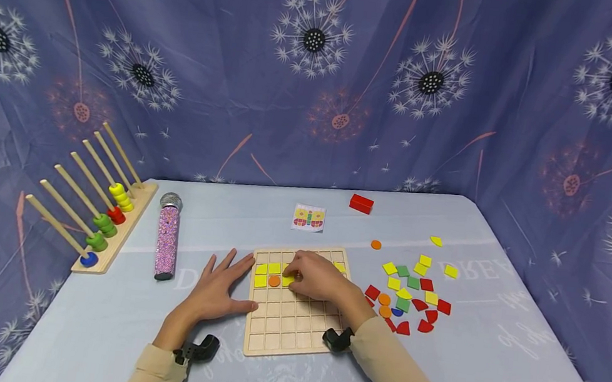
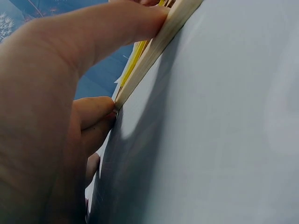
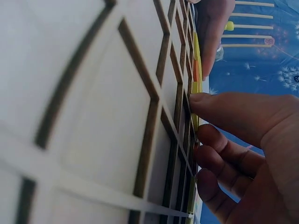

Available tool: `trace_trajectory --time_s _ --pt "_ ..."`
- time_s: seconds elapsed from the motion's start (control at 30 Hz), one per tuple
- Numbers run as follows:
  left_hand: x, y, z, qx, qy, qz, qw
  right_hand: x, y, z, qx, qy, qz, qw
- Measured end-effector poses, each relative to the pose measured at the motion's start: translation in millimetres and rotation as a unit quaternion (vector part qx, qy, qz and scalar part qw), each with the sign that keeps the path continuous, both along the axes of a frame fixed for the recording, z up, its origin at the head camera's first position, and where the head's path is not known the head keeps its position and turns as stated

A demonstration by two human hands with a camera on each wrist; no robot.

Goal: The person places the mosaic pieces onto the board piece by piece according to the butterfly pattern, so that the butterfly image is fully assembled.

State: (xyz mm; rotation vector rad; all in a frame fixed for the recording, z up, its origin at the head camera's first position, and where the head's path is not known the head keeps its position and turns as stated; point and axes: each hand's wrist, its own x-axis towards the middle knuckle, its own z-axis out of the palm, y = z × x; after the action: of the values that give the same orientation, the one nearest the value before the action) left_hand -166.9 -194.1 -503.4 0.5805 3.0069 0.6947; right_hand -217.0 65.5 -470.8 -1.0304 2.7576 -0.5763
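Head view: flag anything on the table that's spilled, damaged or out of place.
Nothing looks spilled or damaged. The loose tiles right of the wooden grid board lie scattered at mixed angles; an orange disc and yellow petal-shaped tile sit farther back, apart from the cluster.

Left hand (image 2: 53,70) — against wooden board (image 2: 153,50)

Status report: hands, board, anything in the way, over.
Left hand spread, touching left edge of board. Right hand curled over a yellow tile on it. Loose tiles right of board; no obstruction seen.
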Motion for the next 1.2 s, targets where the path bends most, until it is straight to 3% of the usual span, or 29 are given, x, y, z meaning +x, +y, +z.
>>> trace_trajectory --time_s 0.27,0.4,0.7,0.93,1.2 --pt "-1.2 -0.8 -1.9 0.003 0.003 0.001 1.0000 1.5 2 1.3 -0.002 -0.006 -0.005 1.0000" --pt "-1.4 -0.6 -2.1 0.004 0.001 0.005 1.0000 2.0 9 5.4 -0.028 -0.015 -0.008 0.9995" --pt "-1.0 -0.8 -3.3 0.002 0.005 0.004 1.0000 -2.9 55 12.5 -0.096 -0.010 -0.029 0.9949" --pt "-0.7 -1.6 -3.3 -0.002 0.008 -0.001 1.0000 -1.3 105 14.1 -0.138 -0.026 -0.092 0.9858" --pt "0.3 -0.3 -2.4 -0.007 0.003 0.005 1.0000 1.1 171 4.8 -0.118 -0.029 -0.171 0.9778"
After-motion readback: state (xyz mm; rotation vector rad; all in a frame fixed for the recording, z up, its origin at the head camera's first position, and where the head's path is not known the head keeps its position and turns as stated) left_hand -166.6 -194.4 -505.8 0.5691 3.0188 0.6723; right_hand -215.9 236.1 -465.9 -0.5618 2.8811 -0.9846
